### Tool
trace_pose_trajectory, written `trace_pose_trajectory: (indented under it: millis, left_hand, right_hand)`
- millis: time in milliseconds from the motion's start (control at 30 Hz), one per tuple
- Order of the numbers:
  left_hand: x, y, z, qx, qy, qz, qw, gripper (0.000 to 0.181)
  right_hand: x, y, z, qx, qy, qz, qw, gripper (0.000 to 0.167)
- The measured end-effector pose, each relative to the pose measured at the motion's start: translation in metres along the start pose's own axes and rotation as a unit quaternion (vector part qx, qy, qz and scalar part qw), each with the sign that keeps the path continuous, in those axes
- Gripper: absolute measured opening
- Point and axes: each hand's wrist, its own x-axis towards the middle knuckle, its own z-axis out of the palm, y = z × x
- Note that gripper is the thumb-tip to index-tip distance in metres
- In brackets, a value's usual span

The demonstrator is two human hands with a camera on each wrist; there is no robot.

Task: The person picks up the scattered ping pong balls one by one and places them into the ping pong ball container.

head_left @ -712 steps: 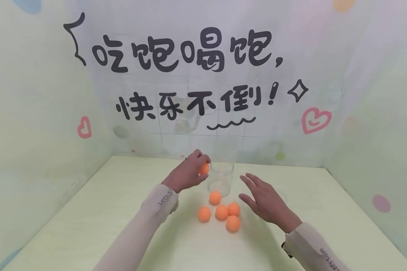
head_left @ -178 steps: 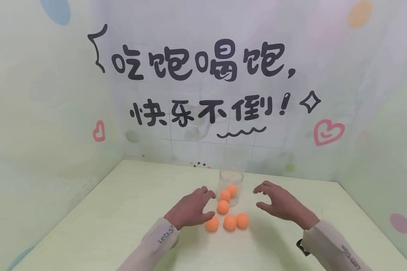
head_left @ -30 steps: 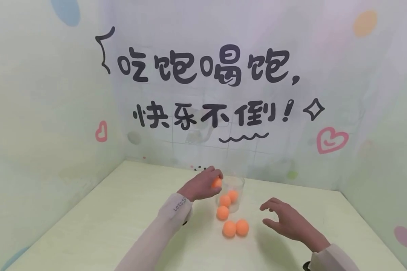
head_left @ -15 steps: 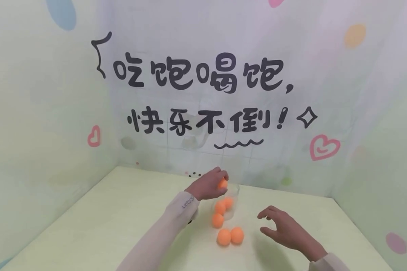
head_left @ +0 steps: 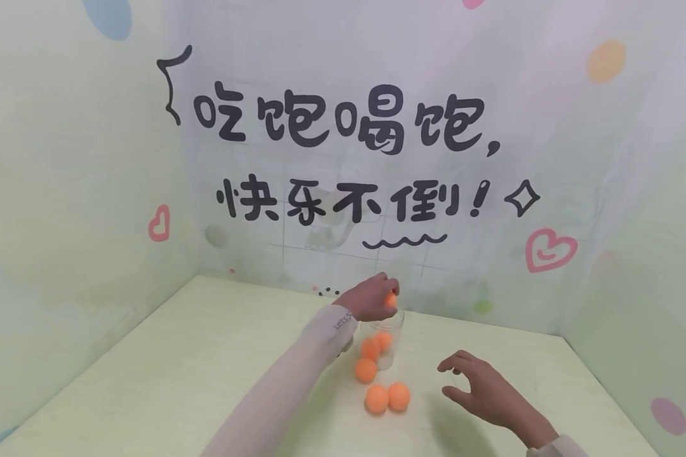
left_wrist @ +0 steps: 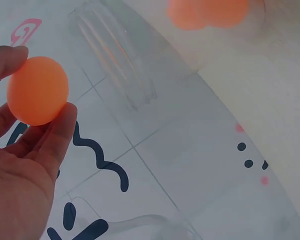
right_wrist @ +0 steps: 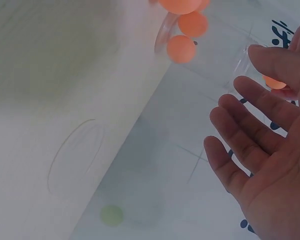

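Note:
My left hand (head_left: 370, 298) pinches an orange ball (head_left: 391, 299) between thumb and fingers, just above the rim of a clear jar (head_left: 399, 324). The left wrist view shows the same ball (left_wrist: 38, 91) at the fingertips of the left hand (left_wrist: 25, 170). Two orange balls (head_left: 383, 341) show through the jar wall. Another ball (head_left: 366, 370) lies close to the jar's front, and two touching balls (head_left: 376, 399) lie nearer on the table. My right hand (head_left: 488, 390) hovers to the right, its fingers loosely bent and holding nothing; the right wrist view shows its bare palm (right_wrist: 270, 150).
A thin clear round object (right_wrist: 75, 155) lies on the pale table (head_left: 148, 355), right of the jar, partly behind the right hand in the head view. Printed walls (head_left: 463, 273) stand behind the table and at both sides.
My left hand has carried its ball rightward, from beside the jar's rim to above its opening. The right hand has hardly moved. The head view has shifted slightly.

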Motion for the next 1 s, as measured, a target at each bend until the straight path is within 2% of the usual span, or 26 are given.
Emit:
trace_pose_trajectory:
  millis: [100, 333, 500, 733, 1000]
  left_hand:
    - [0.007, -0.002, 0.003, 0.002, -0.004, 0.004, 1.0000, 0.031]
    - [0.018, -0.015, 0.013, 0.012, -0.015, -0.026, 0.9995, 0.029]
    - [0.022, -0.017, 0.017, 0.001, -0.015, -0.013, 0.9998, 0.032]
    - [0.020, -0.008, 0.014, 0.010, -0.016, 0.004, 0.9998, 0.030]
    - [0.012, -0.007, 0.012, 0.005, -0.018, -0.004, 0.9998, 0.031]
  right_hand:
    - [-0.001, 0.001, -0.001, -0.001, 0.003, 0.000, 1.0000, 0.022]
    - [-0.004, 0.002, 0.001, 0.007, -0.002, 0.004, 1.0000, 0.021]
    - [-0.006, 0.005, -0.002, -0.002, 0.004, 0.008, 1.0000, 0.022]
    - [-0.009, 0.007, 0.000, 0.001, 0.010, 0.001, 0.9999, 0.022]
    - [-0.008, 0.007, 0.003, 0.011, -0.001, 0.002, 0.9999, 0.021]
